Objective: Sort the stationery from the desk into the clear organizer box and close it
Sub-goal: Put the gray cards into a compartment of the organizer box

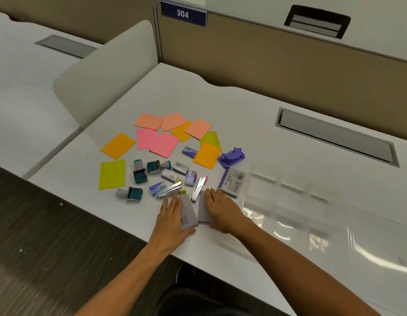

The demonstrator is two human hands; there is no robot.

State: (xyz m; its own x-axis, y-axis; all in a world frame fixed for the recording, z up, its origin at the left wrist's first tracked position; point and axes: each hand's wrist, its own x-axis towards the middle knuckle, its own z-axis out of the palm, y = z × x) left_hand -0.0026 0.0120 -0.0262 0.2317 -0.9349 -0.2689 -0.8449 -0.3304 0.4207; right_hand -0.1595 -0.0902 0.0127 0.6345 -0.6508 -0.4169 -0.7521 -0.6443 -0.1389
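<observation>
**On the desk's near edge: two grey cards under both hands, sorting barely begun**

Nearest the desk edge (220, 265), left hand (172, 215) flat on one grey card (189, 212), fingers straight, palm down. Right hand (221, 209) likewise flat on a second grey card (203, 213), just beside the first, the two cards meeting at their near corners. Neither card lifted; no pinch visible on either.

Judged as the opening step: gathering the cards together. Next move likely calls for sliding them into one stack, getting fingertips under an edge, then carrying right.

Just beyond the hands, two open staplers (170, 189), small staple boxes (157, 187), teal stamps (140, 175), a purple hole punch (231, 157) and a printed packet (231, 182). Farther back, loose sticky notes (164, 144) in orange, pink and green, some overlapping.

To the right, clear organizer box (289, 201), lid open and lying toward the near right. Compartments apparently holding nothing, though glare and blur make that hard to confirm.
</observation>
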